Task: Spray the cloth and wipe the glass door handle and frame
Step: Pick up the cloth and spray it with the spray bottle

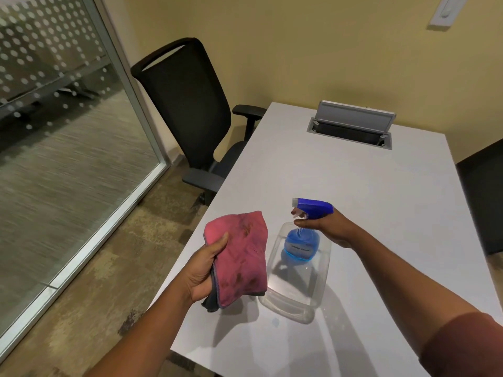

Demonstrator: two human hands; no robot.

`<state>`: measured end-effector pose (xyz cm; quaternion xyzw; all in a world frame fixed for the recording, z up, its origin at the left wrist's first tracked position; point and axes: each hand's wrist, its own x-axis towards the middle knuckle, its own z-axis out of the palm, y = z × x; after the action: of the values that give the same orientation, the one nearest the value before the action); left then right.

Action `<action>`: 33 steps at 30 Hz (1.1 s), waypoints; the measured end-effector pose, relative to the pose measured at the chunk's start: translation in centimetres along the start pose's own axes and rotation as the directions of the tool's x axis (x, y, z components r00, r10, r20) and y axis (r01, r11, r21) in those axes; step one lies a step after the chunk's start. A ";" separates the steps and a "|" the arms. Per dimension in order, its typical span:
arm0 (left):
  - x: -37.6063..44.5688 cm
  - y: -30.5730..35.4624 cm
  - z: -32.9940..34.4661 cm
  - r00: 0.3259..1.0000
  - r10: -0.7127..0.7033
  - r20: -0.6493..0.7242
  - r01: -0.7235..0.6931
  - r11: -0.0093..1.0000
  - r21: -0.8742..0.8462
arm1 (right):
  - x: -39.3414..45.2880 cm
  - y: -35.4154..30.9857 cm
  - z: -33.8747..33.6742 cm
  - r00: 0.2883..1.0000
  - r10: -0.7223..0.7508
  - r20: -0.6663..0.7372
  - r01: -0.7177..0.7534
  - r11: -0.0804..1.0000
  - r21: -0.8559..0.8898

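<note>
Left hand (202, 270) gripping cloth (238, 254) over table edge (190, 257), right hand (330, 227) gripping spray bottle (302, 240)

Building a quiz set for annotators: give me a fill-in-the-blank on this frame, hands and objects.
1. The left hand holds a folded ____ cloth.
2. The right hand grips the spray bottle at its neck, just below the ____ trigger head.
3. The nozzle points toward the ____.
4. A black office ____ stands beside the white table, near the glass wall.

Missing words: pink; blue; cloth; chair
</note>
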<state>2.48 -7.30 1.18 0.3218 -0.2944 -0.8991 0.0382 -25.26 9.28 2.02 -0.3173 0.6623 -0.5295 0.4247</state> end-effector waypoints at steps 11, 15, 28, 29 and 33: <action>0.4 0.0 1.6 0.999 -0.008 -0.035 0.007 0.999 -0.041 | 1.2 1.0 -1.3 0.997 0.061 -0.049 -0.058 0.996 0.063; 0.4 -0.1 2.1 0.999 -0.016 -0.032 0.015 0.999 -0.030 | 1.3 0.7 -1.5 0.996 0.085 -0.018 -0.085 0.996 0.006; -0.7 0.3 2.6 1.000 -0.030 0.007 0.030 0.999 -0.039 | -2.2 2.2 -0.1 0.966 0.100 -0.240 -0.155 0.962 -0.223; -0.7 0.3 2.6 0.999 -0.034 0.012 0.034 0.999 -0.042 | -2.8 2.2 0.2 0.952 0.078 -0.297 -0.169 0.941 -0.294; -0.8 0.5 2.3 0.997 -0.062 0.036 0.064 0.997 -0.053 | -5.5 1.2 1.7 0.880 -0.110 -0.463 -0.180 0.823 -0.538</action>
<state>1.66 -6.35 3.26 0.3144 -0.2602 -0.9128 0.0136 -21.28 13.61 1.97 -0.2769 0.8781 -0.3619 0.1458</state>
